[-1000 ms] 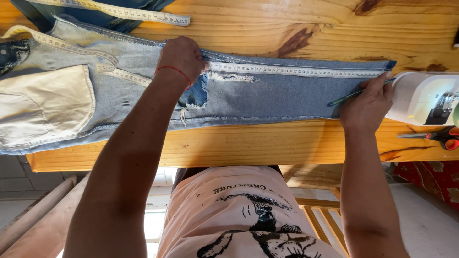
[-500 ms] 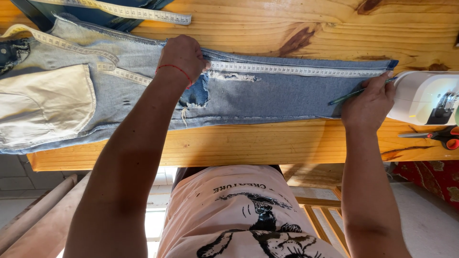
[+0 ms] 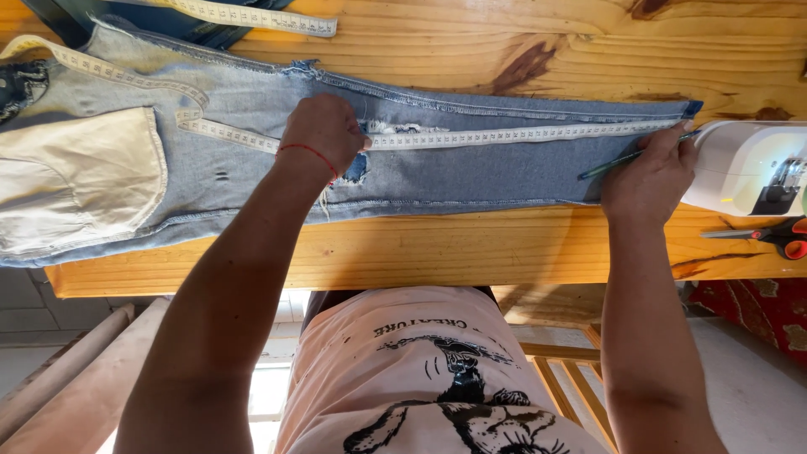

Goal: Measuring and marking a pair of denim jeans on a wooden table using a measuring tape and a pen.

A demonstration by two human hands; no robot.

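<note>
A pair of light blue, worn denim jeans (image 3: 471, 172) lies flat and inside out along the glossy pine worktop (image 3: 521, 244), one leg stretched lengthwise with its pale cream pocket lining (image 3: 84, 181) showing at the waist end. A pale yellow cloth measuring tape (image 3: 504, 135) runs straight along that leg, from the waist end, where it loops over the fabric, to the hem. The left hand (image 3: 324, 134), a thin red thread at its wrist, is closed loosely and presses the tape down on the jeans at a frayed tear about the knee. The right hand (image 3: 651, 172) rests on the jeans at the hem end, fingers curled and pinching a slim green pencil (image 3: 622, 160) whose tip lies on the denim just beside the tape. Just past the hem of the jeans stands a white sewing machine (image 3: 752, 168), and near it on the worktop lie red-handled scissors (image 3: 769, 235). Beyond the far edge of the jeans a second strip of tape (image 3: 252, 15) crosses a dark blue garment (image 3: 151, 17)
</note>
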